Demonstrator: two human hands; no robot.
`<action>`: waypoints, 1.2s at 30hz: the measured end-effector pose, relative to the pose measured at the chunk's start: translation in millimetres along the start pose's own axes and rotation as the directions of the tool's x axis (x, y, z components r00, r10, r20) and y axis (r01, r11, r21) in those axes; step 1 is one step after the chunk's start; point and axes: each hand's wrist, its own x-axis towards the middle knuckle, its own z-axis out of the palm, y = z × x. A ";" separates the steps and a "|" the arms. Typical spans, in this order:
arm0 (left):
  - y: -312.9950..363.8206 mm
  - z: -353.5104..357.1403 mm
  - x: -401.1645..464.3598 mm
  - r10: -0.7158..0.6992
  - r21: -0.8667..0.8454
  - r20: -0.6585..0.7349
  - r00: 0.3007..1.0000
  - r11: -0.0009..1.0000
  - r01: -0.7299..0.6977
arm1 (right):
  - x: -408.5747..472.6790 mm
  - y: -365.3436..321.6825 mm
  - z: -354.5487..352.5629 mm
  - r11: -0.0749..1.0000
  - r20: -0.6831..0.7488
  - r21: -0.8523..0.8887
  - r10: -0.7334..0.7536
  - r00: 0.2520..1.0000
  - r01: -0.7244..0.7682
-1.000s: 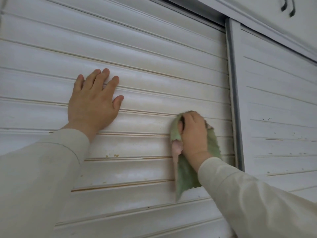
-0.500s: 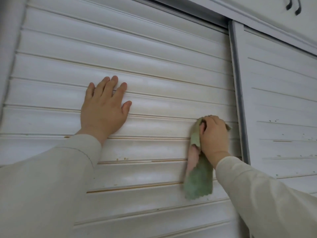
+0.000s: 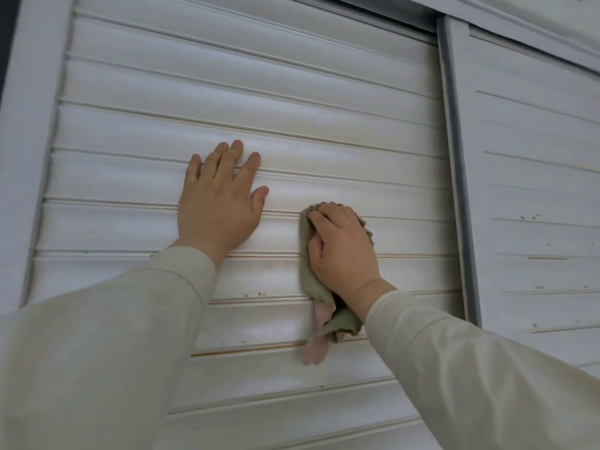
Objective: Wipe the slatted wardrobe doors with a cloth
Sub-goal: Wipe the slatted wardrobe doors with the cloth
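Here the right hand [image 3: 342, 251] curls round the green cloth [image 3: 319, 298], pressing it to the slatted door [image 3: 292, 102], its tail hanging below the wrist

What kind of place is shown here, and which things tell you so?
Probably a room in a home, perhaps a bedroom, seen close at a built-in wardrobe: white slatted door, a second door overlapping it like a sliding pair, and a cloth held against the slats by the right hand.

You've got two slatted doors here, left door [image 3: 246, 102] and right door [image 3: 532, 177], one cloth [image 3: 316, 289], and two hands, left hand [image 3: 217, 209] and right hand [image 3: 341, 248].
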 end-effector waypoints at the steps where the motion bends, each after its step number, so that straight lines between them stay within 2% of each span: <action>1: 2.8 -0.2 0.4 0.001 0.004 0.011 1.000 1.000 -0.001 | -2.3 10.4 -2.9 1.000 -0.015 -0.013 0.021 1.000 -0.021; 5: 12.5 1.6 0.0 -0.014 0.006 0.055 0.998 1.000 0.013 | -9.1 29.0 -6.5 0.995 -0.083 -0.036 0.087 0.993 -0.090; 11: 27.8 2.5 4.3 -0.030 0.038 0.094 0.995 0.999 0.027 | -9.1 23.2 -7.0 0.975 -0.118 0.031 0.222 0.968 -0.220; 16: 34.0 -4.0 8.5 -0.050 0.048 0.157 0.986 0.998 0.043 | -5.0 -5.1 -3.1 0.994 0.007 0.040 0.103 0.995 -0.103; 20: 20.0 -25.2 16.6 0.049 0.027 0.266 0.963 0.998 -0.058 | 0.1 -9.2 -6.1 0.991 0.019 0.022 0.134 0.991 -0.135; 23: -10.1 -47.1 15.7 0.101 0.004 0.284 0.954 0.994 -0.106 | 1.1 -18.0 -8.9 0.982 0.050 -0.001 0.190 0.980 -0.191; 25: -35.4 -60.1 6.9 0.031 0.029 0.263 0.964 0.999 -0.040 | 3.4 -24.2 -9.9 0.976 0.056 -0.002 0.216 0.975 -0.216; 27: -64.7 -71.3 -4.3 -0.119 0.079 0.220 0.968 0.991 0.104 | 3.5 -25.6 -8.8 0.974 0.039 -0.017 0.226 0.973 -0.226; 29: -92.3 -84.1 -15.3 -0.280 0.148 0.199 0.939 0.956 0.253 | 3.4 -28.8 -5.9 0.970 0.014 -0.045 0.239 0.971 -0.238; 30: -99.0 -86.4 -19.4 -0.309 0.177 0.208 0.928 0.945 0.275 | 3.0 -28.1 -4.2 0.965 0.001 -0.056 0.257 0.966 -0.257; 34: -112.9 -92.3 -26.8 -0.249 0.196 0.221 0.943 0.958 0.208 | 6.5 -41.9 2.4 0.929 -0.021 -0.012 0.371 0.928 -0.371; 36: -118.5 -92.6 -28.6 -0.347 0.150 0.165 0.923 0.934 0.325 | 4.6 -44.2 4.6 0.924 -0.032 0.003 0.381 0.924 -0.381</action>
